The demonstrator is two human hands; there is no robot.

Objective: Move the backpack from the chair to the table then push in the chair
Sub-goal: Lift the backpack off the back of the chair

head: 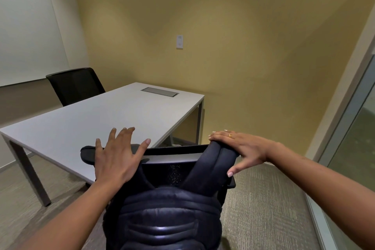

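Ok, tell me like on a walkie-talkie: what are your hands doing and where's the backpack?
Left hand open over a strap. Right hand resting on the other strap. Backpack hangs on chair. Table ahead.

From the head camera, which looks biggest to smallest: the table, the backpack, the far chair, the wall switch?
1. table
2. backpack, though nearness to the camera inflates it
3. far chair
4. wall switch

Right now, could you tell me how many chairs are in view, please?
2: one chair behind the table's far side, one chair nearest, holding the backpack. Others may be hidden.
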